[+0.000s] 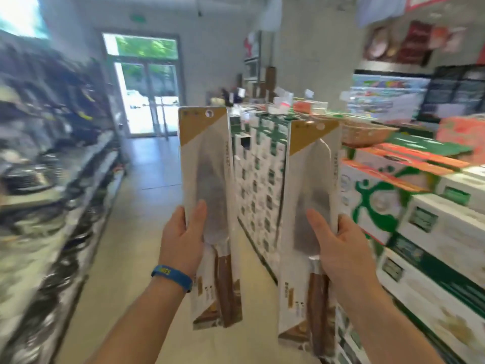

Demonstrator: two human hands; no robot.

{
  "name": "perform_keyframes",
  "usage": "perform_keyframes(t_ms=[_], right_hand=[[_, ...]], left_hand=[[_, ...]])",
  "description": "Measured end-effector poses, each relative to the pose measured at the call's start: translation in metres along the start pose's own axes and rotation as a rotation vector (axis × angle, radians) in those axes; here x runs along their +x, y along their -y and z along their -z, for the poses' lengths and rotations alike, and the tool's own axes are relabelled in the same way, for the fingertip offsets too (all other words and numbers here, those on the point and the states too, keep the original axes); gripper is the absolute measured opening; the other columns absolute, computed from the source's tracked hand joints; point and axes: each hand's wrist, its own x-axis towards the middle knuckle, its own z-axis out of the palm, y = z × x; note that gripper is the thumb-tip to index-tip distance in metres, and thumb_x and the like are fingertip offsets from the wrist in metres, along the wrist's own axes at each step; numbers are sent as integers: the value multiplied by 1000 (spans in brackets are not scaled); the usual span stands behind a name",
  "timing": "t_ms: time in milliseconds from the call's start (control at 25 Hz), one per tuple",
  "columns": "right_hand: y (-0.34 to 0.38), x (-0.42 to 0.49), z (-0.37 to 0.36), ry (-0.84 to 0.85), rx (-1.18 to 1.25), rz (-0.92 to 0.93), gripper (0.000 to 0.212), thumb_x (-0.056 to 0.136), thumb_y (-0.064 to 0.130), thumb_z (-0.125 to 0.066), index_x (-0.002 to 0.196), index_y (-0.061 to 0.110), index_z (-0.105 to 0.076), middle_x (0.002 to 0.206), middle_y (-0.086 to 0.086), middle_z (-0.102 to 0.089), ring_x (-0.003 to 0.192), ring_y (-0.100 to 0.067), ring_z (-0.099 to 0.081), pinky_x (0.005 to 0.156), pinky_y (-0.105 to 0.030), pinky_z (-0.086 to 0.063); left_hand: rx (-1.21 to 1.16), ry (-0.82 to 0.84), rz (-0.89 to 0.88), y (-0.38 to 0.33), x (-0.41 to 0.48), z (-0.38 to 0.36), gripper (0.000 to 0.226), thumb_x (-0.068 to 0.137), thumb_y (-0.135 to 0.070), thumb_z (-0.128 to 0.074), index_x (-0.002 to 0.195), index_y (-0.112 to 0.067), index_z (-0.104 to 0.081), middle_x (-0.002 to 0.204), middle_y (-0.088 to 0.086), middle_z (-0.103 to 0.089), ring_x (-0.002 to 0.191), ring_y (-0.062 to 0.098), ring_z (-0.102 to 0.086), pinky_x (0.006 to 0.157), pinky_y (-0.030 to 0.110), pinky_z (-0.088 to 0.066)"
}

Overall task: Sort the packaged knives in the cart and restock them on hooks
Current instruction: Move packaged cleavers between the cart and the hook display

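My left grip point(183, 240) clasps one packaged knife point(210, 166) at centre frame, thumb across its front. My right grip point(338, 248) clasps a second packaged knife point(312, 185) right of centre. Both stand upright, apart. Stacked boxes point(420, 224) fill the right, blurred shelves point(52, 158) the left.
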Motion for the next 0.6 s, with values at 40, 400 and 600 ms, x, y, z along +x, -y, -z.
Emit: perform_keyframes(t_ms=[40,400,600], right_hand=[[2,7,-32,37,13,10,35,85,59,-69,88,23,-69,77,16,-74,62,-2,-69,47,-19,-53],[16,39,-288,512,132,-47,56,65,71,-66,87,19,-68,83,-7,-75,73,-24,-74,72,-50,-60],[7,35,-419,790,214,-42,29,83,61,-69,86,33,-70,85,-5,-77,79,-27,-75,75,-54,-60]], left_hand=[[3,-41,-5,4,22,20,51,93,-53,-54,81,-4,-54,72,18,-60,62,30,-58,54,41,-47],[24,-316,39,62,146,191,60,74,-66,-60,96,-11,-67,87,22,-68,81,39,-66,80,63,-52],[112,-508,90,97,171,272,58,73,-68,-60,95,-14,-65,97,33,-62,88,50,-61,80,66,-51]])
